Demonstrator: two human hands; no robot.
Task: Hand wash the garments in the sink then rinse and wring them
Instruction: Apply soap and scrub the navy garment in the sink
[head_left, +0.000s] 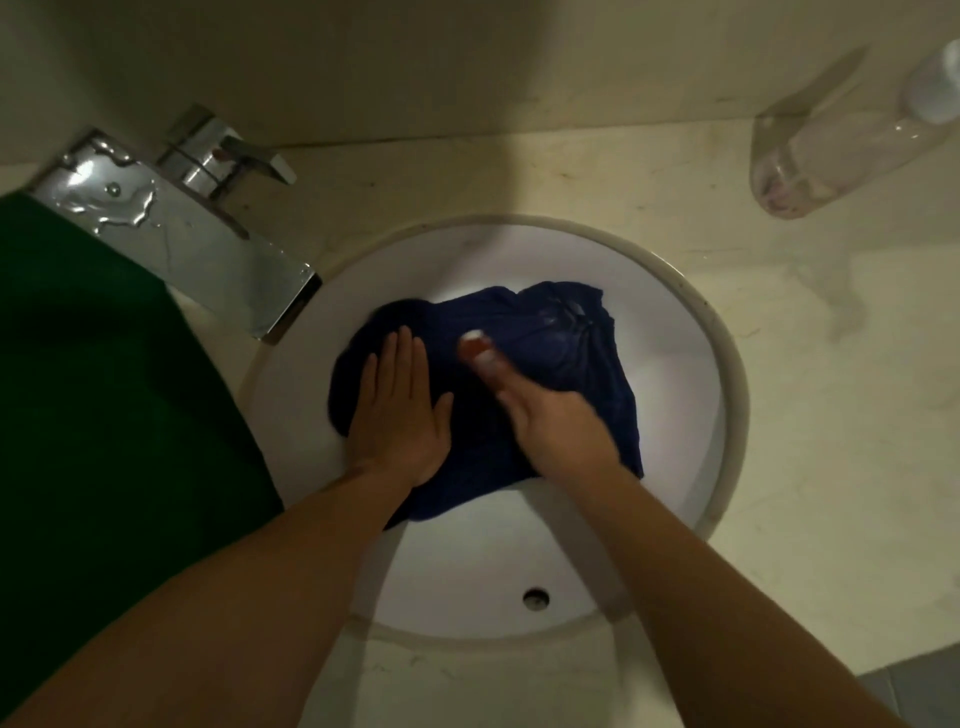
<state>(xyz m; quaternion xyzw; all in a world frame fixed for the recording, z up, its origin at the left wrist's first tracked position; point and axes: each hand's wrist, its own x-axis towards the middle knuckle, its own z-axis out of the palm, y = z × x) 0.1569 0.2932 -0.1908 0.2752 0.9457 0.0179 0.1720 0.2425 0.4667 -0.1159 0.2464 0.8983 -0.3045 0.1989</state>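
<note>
Down in the bowl of the round white sink (727, 395): a dark blue garment (561, 332), wet and bunched, spread across the middle and far part of the basin, with creases gathered toward its far right corner. On the garment's left part, the left hand (397, 415), laid flat, palm down, fingers straight and close together, thumb out to the side, pressing the cloth against the basin. On the middle of the garment, the right hand (550, 421), blurred, reaching forward with something white and pinkish at the fingertips (suds or a small thing, hard to say which). Impossible to tell whether curled round anything or simply extended. Both forearms bare, coming in over the near rim.

In the near wall of the sink, a small round overflow hole (535, 598), well apart from the garment.

At the far left, a chrome faucet (208, 244), beaded and pooled with water on top, its flat spout ending just over the sink's left rim, its lever handle (223, 150) behind. Beside and partly under the faucet, a green cloth (104, 389) covering the left of the bench (805, 441). Far right on the bench, a clear plastic bottle (831, 140), well apart from the sink, with faint wet marks on the surface nearer the rim.
</note>
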